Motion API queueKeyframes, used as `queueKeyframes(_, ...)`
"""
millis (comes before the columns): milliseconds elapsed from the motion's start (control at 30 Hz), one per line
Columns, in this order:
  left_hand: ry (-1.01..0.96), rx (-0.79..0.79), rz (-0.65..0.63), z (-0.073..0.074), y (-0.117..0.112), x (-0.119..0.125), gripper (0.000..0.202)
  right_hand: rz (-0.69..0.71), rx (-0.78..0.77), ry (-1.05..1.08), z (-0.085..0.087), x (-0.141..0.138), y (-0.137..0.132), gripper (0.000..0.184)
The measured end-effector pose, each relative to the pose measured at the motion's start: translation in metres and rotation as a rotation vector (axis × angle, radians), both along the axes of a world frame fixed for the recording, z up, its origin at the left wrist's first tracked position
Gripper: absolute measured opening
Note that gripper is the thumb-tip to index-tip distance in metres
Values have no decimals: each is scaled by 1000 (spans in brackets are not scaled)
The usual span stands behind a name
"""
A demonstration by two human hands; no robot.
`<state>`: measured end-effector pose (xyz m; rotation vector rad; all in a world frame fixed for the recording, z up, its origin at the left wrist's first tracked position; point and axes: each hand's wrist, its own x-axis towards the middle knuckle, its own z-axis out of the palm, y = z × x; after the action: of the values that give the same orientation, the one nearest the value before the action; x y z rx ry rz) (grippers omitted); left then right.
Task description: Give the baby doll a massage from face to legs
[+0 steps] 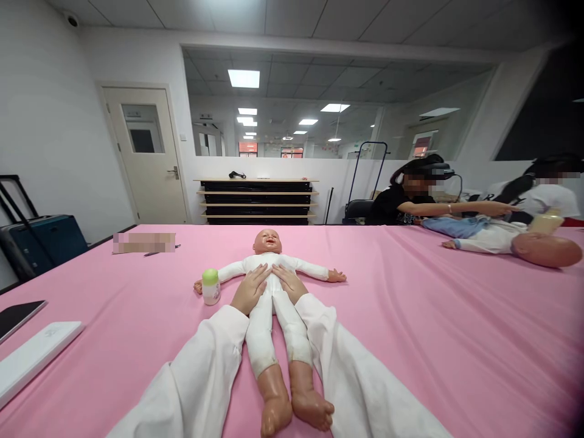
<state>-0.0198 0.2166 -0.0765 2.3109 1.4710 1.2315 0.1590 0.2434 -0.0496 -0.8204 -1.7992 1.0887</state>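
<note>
A baby doll with a white cloth body lies face up, its head away from me and its feet toward me. My left hand rests flat on the left side of its belly, fingers stretched toward the middle. On the other side my right hand lies flat in the same way, and the fingertips of both nearly meet. Neither hand grips anything. Beside the doll's arm on the left stands a small bottle with a green cap.
A pink cloth covers the table. At the left edge lie a white box-like object and a dark phone-like slab. To the right, a person reaches over another doll; a second person sits farther right.
</note>
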Motion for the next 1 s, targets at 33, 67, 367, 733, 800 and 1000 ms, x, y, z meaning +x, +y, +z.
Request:
queueKeyframes(33, 29, -35, -29, 0, 0, 1, 43, 1, 6, -14, -2, 1, 2, 32)
queueKeyframes(67, 49, -74, -39, 1, 1, 2, 44, -6, 15, -30, -4, 1, 3, 32)
queueKeyframes(367, -32, -242, 247, -5, 7, -4, 55, -240, -13, -122, -25, 9, 17, 48)
queueKeyframes(733, -100, 18, 116, 4, -5, 0, 39, -238, 206, -15, -23, 2, 5, 19)
queueKeyframes(800, -89, 18, 34, 5, -6, 1, 39, -160, 227, -22, -21, 2, 5, 20)
queueKeyframes(1000, -55, -50, -62, 1, -3, -2, 43, -108, 175, -73, -23, 5, 11, 33)
